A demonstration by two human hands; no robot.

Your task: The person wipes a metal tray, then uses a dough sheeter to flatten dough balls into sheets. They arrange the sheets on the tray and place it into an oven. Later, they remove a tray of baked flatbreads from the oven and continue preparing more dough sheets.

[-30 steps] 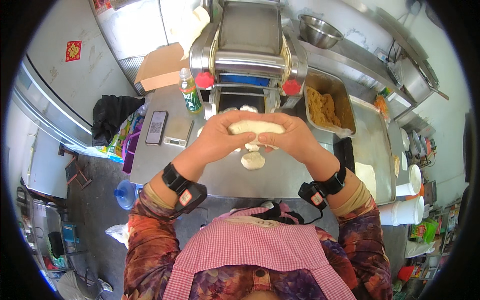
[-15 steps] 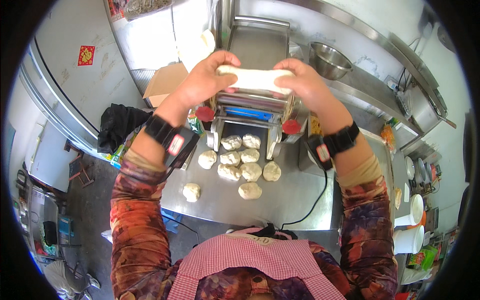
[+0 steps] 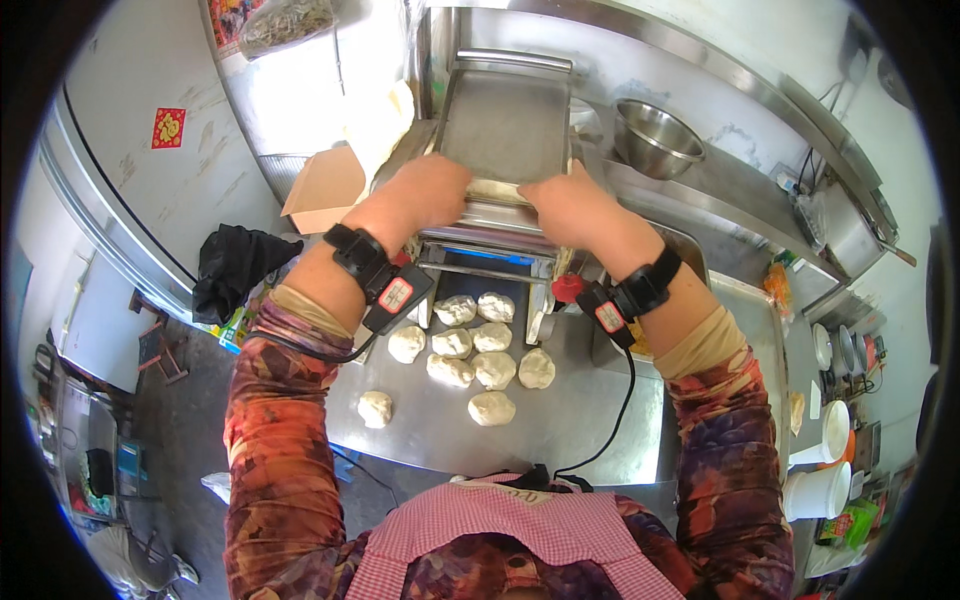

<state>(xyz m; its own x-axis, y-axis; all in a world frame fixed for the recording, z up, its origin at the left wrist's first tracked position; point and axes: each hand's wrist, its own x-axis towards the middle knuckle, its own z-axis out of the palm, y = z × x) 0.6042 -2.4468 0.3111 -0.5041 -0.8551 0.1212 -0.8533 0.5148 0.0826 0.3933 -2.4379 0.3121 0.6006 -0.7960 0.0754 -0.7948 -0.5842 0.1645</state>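
Note:
At the top of a steel dough roller machine, a pale piece of dough lies along the rollers. My left hand is closed around its left end and my right hand around its right end. Most of my fingertips are hidden behind the backs of my hands. Several rough lumps of dough rest on the steel table in front of the machine, with one lump apart on the left. A red knob shows on the machine's right side.
A steel bowl stands on the counter behind, to the right. An open cardboard box is left of the machine, near a black cloth. A black cable hangs from my right wrist device. White buckets stand at far right.
Both hands have come down with the dough, from held up above the rollers to the machine's top. The dough is now mostly covered by my hands. The view has shifted slightly.

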